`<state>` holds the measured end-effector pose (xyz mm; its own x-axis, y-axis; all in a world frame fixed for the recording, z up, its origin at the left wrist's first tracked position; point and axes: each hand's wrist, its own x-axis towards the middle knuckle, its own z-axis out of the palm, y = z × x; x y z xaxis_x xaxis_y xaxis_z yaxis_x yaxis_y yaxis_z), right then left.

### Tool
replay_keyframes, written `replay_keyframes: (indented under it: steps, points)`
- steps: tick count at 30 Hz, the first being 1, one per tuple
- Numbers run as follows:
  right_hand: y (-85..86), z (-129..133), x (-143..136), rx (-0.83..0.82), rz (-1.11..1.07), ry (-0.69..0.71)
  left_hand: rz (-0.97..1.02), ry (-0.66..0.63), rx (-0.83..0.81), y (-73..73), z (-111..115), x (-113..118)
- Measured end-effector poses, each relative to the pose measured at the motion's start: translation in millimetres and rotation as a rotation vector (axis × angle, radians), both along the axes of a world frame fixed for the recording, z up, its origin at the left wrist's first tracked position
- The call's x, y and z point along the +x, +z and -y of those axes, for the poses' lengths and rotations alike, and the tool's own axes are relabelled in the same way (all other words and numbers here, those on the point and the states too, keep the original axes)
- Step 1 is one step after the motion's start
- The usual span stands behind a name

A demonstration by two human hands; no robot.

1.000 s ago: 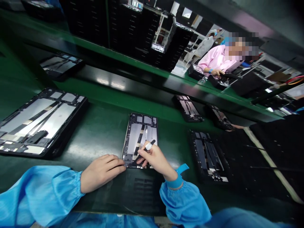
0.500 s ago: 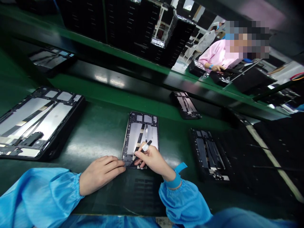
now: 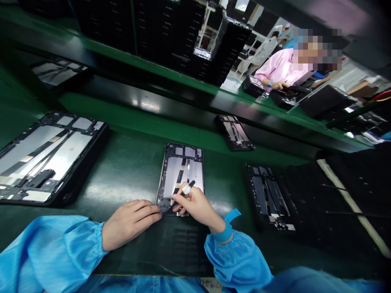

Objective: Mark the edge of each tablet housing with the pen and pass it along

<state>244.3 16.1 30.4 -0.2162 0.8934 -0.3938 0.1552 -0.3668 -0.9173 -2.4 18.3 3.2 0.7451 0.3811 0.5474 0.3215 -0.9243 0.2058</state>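
An opened tablet (image 3: pixel 197 171) lies in front of me on the green bench, its silver inside and dark ribbon cables facing up. My right hand (image 3: pixel 194 201) is over its lower part, with the fingers closed round a thin black tool (image 3: pixel 192 184) that has a white band. The tool's tip is hidden by the fingers. My left hand (image 3: pixel 131 224) rests palm down on the bench, fingers together and fingertips at the tablet's lower left corner. Whether it pinches anything there does not show.
At the left stands a tray stack (image 3: pixel 71 175) holding an opened tablet. Another opened device (image 3: pixel 269 199) lies at the right, and a smaller-looking one (image 3: pixel 235 132) on the strip beyond. Across the bench, a person in pink (image 3: pixel 279 65) works behind black stacked trays (image 3: pixel 171 40).
The devices on the strip beyond the bench have shifted a little to the left. Both my hands and the tablet between them have hardly moved.
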Motion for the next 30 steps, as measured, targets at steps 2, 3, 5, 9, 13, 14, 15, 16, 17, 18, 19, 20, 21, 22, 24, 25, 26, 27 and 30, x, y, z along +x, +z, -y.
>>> replay_keyframes:
  steps: [2, 3, 5, 9, 13, 14, 15, 16, 17, 18, 19, 20, 21, 22, 24, 25, 26, 27, 30]
  points:
    - [0.5, 0.0, -0.3, -0.001, 0.000, 0.002, -0.009, 0.001, -0.001, -0.3, -0.2, 0.0]
    - [0.8, -0.1, -0.4, 0.000, -0.002, 0.003, -0.013, 0.001, 0.000, -0.4, -0.2, -0.1]
    - [1.1, -0.2, -0.2, 0.003, -0.006, 0.005, -0.021, 0.002, 0.004, -0.4, 0.0, -0.5]
    - [0.9, -0.4, 0.2, 0.006, -0.010, 0.004, -0.028, 0.002, 0.011, -2.3, 1.0, -2.6]
    - [0.2, -1.0, -0.7, 0.001, -0.012, 0.005, -0.059, -0.004, 0.011, -8.6, 2.8, -5.5]
    - [0.3, -1.2, -1.0, 0.000, -0.012, 0.008, -0.073, -0.008, 0.016, -10.1, 3.2, -6.1]
    - [0.7, -1.3, -1.1, -0.002, -0.013, 0.012, -0.088, -0.013, 0.023, -11.2, 3.4, -6.5]
    - [1.4, -1.2, -0.8, -0.003, -0.013, 0.014, -0.102, -0.018, 0.029, -12.0, 3.6, -6.7]
    - [2.3, -0.7, 0.1, -0.002, -0.013, 0.010, -0.110, -0.020, 0.033, -12.4, 3.6, -6.7]
    - [3.4, 0.3, 1.6, 0.004, -0.013, -0.003, -0.115, -0.018, 0.035, -12.5, 3.5, -6.4]
    - [4.6, 1.9, 3.9, 0.016, -0.008, -0.026, -0.118, -0.015, 0.035, -12.4, 3.3, -6.0]
    - [5.6, 4.1, 6.7, 0.035, 0.005, -0.054, -0.117, -0.011, 0.035, -12.1, 3.0, -5.3]
    - [6.5, 7.0, 10.1, 0.060, 0.026, -0.084, -0.115, -0.006, 0.033, -11.7, 2.7, -4.6]
    - [7.0, 10.3, 13.6, 0.086, 0.053, -0.107, -0.112, -0.003, 0.031, -11.2, 2.4, -3.8]
    - [7.0, 17.5, 20.0, 0.139, 0.113, -0.123, -0.099, -0.003, 0.023, -9.9, 1.9, -2.4]
    - [6.5, 20.7, 22.4, 0.161, 0.141, -0.118, -0.094, -0.003, 0.019, -9.0, 1.8, -1.8]
    - [6.0, 23.5, 23.9, 0.178, 0.165, -0.108, -0.087, -0.002, 0.017, -7.9, 1.8, -1.4]
    - [5.6, 25.5, 24.8, 0.190, 0.186, -0.096, -0.082, -0.001, 0.016, -6.7, 1.8, -1.0]
    - [5.0, 27.5, 24.3, 0.195, 0.212, -0.077, -0.082, 0.005, 0.015, -3.9, 2.1, -0.6]
